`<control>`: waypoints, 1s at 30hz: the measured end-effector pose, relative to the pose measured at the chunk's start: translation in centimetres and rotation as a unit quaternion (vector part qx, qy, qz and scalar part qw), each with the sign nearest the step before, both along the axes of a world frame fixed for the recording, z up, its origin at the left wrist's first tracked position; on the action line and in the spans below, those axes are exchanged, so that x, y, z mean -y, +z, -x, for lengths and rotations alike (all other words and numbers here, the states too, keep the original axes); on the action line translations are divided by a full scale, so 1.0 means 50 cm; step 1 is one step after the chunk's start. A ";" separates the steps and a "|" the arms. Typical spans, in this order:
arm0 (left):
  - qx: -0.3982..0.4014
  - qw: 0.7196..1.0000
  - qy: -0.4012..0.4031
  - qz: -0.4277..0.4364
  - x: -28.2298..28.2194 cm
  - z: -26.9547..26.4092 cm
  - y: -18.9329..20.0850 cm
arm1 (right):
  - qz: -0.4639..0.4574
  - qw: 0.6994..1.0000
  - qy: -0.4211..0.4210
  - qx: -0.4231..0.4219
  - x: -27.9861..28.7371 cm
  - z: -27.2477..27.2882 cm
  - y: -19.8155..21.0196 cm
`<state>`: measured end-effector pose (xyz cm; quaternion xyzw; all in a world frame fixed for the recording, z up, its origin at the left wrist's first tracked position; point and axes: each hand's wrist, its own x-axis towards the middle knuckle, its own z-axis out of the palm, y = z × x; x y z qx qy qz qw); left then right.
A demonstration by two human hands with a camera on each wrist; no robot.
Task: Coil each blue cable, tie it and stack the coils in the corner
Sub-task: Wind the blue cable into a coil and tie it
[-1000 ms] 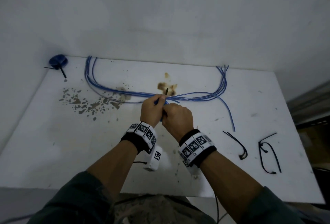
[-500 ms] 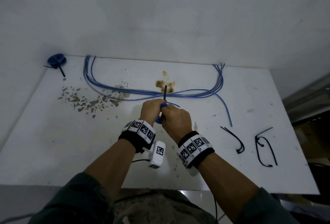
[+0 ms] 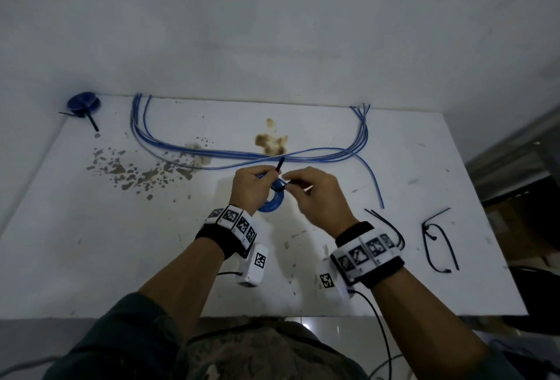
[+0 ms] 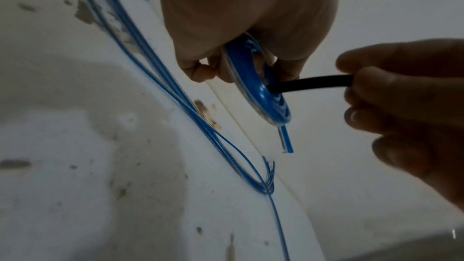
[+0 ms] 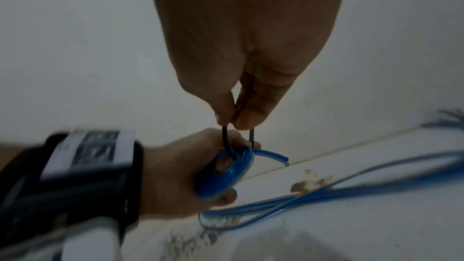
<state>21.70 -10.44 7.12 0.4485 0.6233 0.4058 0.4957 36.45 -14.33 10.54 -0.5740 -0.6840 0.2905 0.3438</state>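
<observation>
One small blue coil [image 3: 272, 202] sits in our left hand [image 3: 250, 189], fingers curled round its rim, held above the white table [image 3: 91, 258] just in front of the loose blue cables [image 3: 212, 154]. Our right hand [image 3: 318, 198] pinches a black cable tie [image 4: 308, 83] between thumb and forefinger, and the tie runs through the coil's middle hole. We judge the coil light and springy: its turns want to open, and its short cut end [image 4: 286, 142] already sticks out, so the grip belongs across the whole bundle of turns, right beside the tie. The tie looks stiff but thin and smooth, best held near its tip when we feed it. One finished coil [image 3: 82, 104] lies in the far left corner of the table, beyond the loose cables, with a tie tail pointing out. Spare black ties [image 3: 436, 246] lie to the right of the loose cables, near the table's right edge. We see no containers here.
</observation>
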 end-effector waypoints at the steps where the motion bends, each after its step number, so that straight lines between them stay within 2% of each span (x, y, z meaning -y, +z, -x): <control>1: -0.015 0.999 -0.028 -0.026 0.005 -0.004 0.002 | 0.031 0.995 -0.054 -0.072 -0.004 -0.007 0.002; 3: -0.042 0.994 -0.079 -0.069 0.010 -0.017 0.008 | 0.078 0.965 -0.142 -0.206 -0.007 -0.012 0.006; 5: -0.052 0.988 -0.110 -0.094 0.010 -0.029 0.014 | 0.121 0.911 -0.198 -0.341 -0.004 -0.011 0.012; 7: -0.060 0.982 -0.138 -0.113 0.005 -0.034 0.022 | 0.155 0.858 -0.230 -0.432 0.000 -0.012 0.016; 8: -0.070 0.977 -0.157 -0.125 0.002 -0.035 0.025 | 0.164 0.845 -0.236 -0.451 0.001 -0.015 0.017; 10: -0.097 0.966 -0.196 -0.141 -0.003 -0.036 0.028 | 0.168 0.847 -0.232 -0.447 0.003 -0.023 0.012; 12: -0.113 0.959 -0.219 -0.139 -0.006 -0.036 0.028 | 0.167 0.867 -0.219 -0.415 0.007 -0.031 0.010; 15: -0.120 0.960 -0.216 -0.130 -0.009 -0.038 0.025 | 0.170 0.886 -0.206 -0.379 0.012 -0.044 0.013; 20: -0.085 0.966 -0.206 -0.134 0.001 -0.045 0.027 | 0.194 0.894 -0.185 -0.359 0.014 -0.045 0.014; 30: -0.088 0.963 -0.215 -0.138 0.011 -0.035 0.006 | 0.198 0.899 -0.184 -0.344 0.010 -0.049 0.012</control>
